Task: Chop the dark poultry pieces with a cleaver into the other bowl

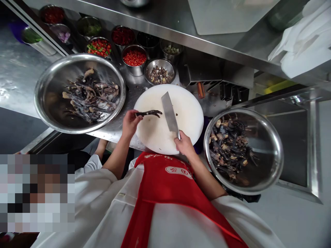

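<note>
My left hand [130, 124] pinches one end of a dark chicken foot [148, 113], whose toes point right over the round white cutting board [152, 139]. In my right hand [185, 143] is the handle of a cleaver [170, 113]; its broad blade lies over the middle of the board, angled away from me. A small dark scrap rests beside the blade. To the left, a large steel bowl [51, 84] contains a pile of dark feet [90, 94]. On the right, another steel bowl [267, 146] contains more dark pieces [230, 144], apparently feet too.
Behind the board stand several steel pots, one with chopped red chillies [134, 58], and a small bowl of chopped bits [160, 74]. A knife rack [207, 74] is behind the board's right side. A steel shelf [170, 20] overhangs them. A co-worker's arm [100, 148] shows at left.
</note>
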Demonstrator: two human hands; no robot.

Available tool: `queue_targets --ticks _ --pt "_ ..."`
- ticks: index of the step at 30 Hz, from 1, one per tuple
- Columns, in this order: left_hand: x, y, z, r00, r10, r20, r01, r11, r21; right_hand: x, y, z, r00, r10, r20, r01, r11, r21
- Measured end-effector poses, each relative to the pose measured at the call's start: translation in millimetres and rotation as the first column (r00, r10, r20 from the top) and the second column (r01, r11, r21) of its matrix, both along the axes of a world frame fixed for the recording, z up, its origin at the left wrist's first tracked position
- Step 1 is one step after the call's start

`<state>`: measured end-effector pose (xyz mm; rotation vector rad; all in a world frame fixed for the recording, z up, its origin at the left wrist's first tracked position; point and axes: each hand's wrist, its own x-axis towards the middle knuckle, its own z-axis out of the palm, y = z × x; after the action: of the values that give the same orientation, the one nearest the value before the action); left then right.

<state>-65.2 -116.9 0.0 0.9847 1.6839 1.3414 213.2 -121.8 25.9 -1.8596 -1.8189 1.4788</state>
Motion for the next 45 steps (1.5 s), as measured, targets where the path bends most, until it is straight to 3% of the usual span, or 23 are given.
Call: queue_targets --ticks 2,4,7,11,15,18,20,23,27,29,32,34,36,39,42,45 --pt "16.9 -10.0 -11.5 0.975 -0.077 -0.210 0.058 0.994 -0.096 -2.0 4.7 6.0 0.999 -0.002 0.040 -0.002 0.996 0.086" --pt "34.4 -19.4 -20.5 0.890 -0.161 -0.428 0.089 0.979 -0.182 -8.8 7.1 15.5 0.999 0.019 0.050 -0.028 0.983 0.183" --pt "50.2 -28.4 -24.7 0.790 -0.213 -0.575 0.090 0.968 -0.236 -26.5 4.0 28.3 0.996 0.069 0.053 -0.082 0.942 0.325" --pt "52.2 -36.1 -21.4 0.769 -0.220 -0.600 0.079 0.964 -0.252 -51.2 -5.5 23.6 0.980 0.183 0.073 -0.197 0.885 0.422" --pt "51.8 -45.4 -27.8 0.764 -0.211 -0.610 0.168 0.977 -0.128 -64.5 -5.0 0.9 0.929 0.333 0.158 -0.368 0.860 0.352" --pt "52.4 -47.4 -37.9 0.737 -0.217 -0.641 0.187 0.976 -0.116 -68.2 2.1 -5.1 0.919 0.346 0.187 -0.392 0.841 0.373" --pt "51.9 -46.6 -43.0 0.737 -0.190 -0.649 0.166 0.981 -0.099 -69.1 5.3 2.2 0.932 0.321 0.167 -0.362 0.831 0.423" --pt "51.1 -46.9 -46.8 0.738 -0.174 -0.652 0.180 0.982 -0.057 -68.3 3.4 26.3 0.961 0.250 0.119 -0.275 0.814 0.512" --pt "51.8 -53.2 -49.1 0.729 -0.160 -0.666 0.215 0.977 0.001 -65.3 -4.3 52.6 0.978 0.192 0.079 -0.199 0.758 0.621" --pt "52.1 -55.8 -50.6 0.734 -0.153 -0.662 0.221 0.975 0.020 -65.0 -4.2 50.3 0.968 0.211 0.134 -0.249 0.770 0.587" --pt "51.8 -55.9 -53.6 0.729 -0.153 -0.667 0.240 0.970 0.039 -66.9 3.3 31.4 0.895 0.330 0.300 -0.428 0.824 0.371" --pt "51.6 -54.1 -55.5 0.726 -0.146 -0.673 0.244 0.968 0.053 -69.0 10.9 20.7 0.833 0.405 0.376 -0.510 0.825 0.242" --pt "51.6 -52.3 -56.5 0.727 -0.129 -0.674 0.234 0.970 0.066 -70.7 17.2 20.1 0.810 0.429 0.399 -0.536 0.819 0.207" --pt "52.3 -51.5 -55.3 0.736 -0.108 -0.669 0.219 0.972 0.084 -71.3 19.5 40.2 0.845 0.410 0.342 -0.508 0.816 0.275" --pt "53.5 -53.5 -51.2 0.755 -0.087 -0.649 0.199 0.975 0.100 -69.6 14.1 68.4 0.924 0.307 0.228 -0.380 0.804 0.458" --pt "54.4 -55.5 -47.5 0.768 -0.062 -0.637 0.163 0.981 0.101 -66.9 9.5 77.0 0.967 0.190 0.168 -0.253 0.770 0.585"
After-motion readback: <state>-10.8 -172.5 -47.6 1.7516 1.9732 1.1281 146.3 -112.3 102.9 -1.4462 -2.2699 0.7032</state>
